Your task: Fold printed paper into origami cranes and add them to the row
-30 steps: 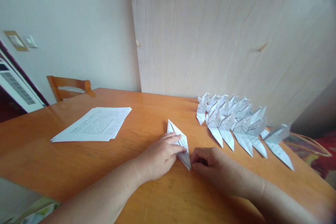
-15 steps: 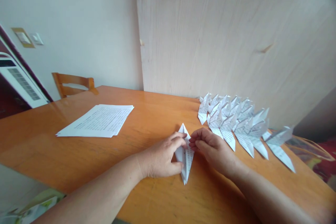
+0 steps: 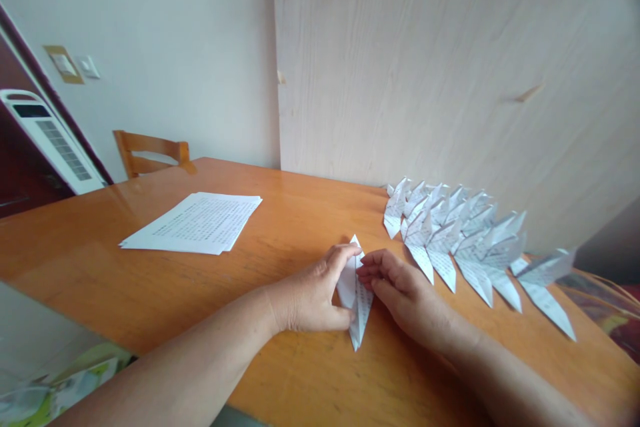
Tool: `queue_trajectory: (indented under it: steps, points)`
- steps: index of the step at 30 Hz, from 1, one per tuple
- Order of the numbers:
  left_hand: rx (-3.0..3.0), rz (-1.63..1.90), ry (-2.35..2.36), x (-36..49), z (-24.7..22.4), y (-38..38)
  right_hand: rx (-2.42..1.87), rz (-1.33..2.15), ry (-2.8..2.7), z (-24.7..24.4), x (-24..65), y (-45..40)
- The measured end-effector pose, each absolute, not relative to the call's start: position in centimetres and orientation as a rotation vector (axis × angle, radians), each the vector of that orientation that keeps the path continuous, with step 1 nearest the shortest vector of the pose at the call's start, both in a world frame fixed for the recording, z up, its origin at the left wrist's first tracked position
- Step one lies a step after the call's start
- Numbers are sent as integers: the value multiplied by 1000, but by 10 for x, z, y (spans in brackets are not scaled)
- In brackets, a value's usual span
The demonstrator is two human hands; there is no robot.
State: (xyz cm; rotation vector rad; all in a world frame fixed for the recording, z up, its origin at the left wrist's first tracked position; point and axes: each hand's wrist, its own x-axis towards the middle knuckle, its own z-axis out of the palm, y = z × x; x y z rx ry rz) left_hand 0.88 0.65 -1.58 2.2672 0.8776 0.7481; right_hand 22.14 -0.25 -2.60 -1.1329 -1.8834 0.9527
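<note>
A slim diamond of folded paper (image 3: pixel 362 307) with printed text lies on the table in front of me, its points toward and away from me. My left hand (image 3: pixel 320 290) is on its left side, the fingertips by the far point and the thumb low on the near half, holding it down. From the right, my right hand (image 3: pixel 400 287) has curled fingers against the paper's right flap near the middle. Its fingertips partly cover the crease. To the right stand several folded paper pieces (image 3: pixel 440 240) with upright wings, close together in rows.
A stack of printed sheets (image 3: pixel 195 223) lies on the left of the wooden table (image 3: pixel 280 213). Behind are a wooden chair (image 3: pixel 150 143) and a pale board (image 3: pixel 400 80) against the wall. A bag-like item (image 3: pixel 617 307) sits beyond the right edge.
My left fingers have shifted toward the far point of the folded paper, and my right fingertips have moved further onto its middle. The view has turned slightly left.
</note>
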Motion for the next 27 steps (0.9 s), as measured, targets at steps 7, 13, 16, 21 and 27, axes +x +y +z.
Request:
queue_trajectory:
  steps: [7, 13, 16, 21, 27]
  points:
    - [2249, 668, 901, 8, -9, 5, -1146, 804, -2090, -17, 218, -13]
    - [2246, 739, 969, 6, -7, 8, -1214, 683, -2185, -10, 214, -16]
    - [2226, 873, 1113, 4, -7, 16, -1230, 671, -2188, -10, 214, -17]
    - [2155, 887, 1242, 3, -10, 26, -1245, 659, -2196, -10, 215, -17]
    - [2252, 798, 1189, 2, -13, 26, -1242, 624, -2247, -8, 214, -20]
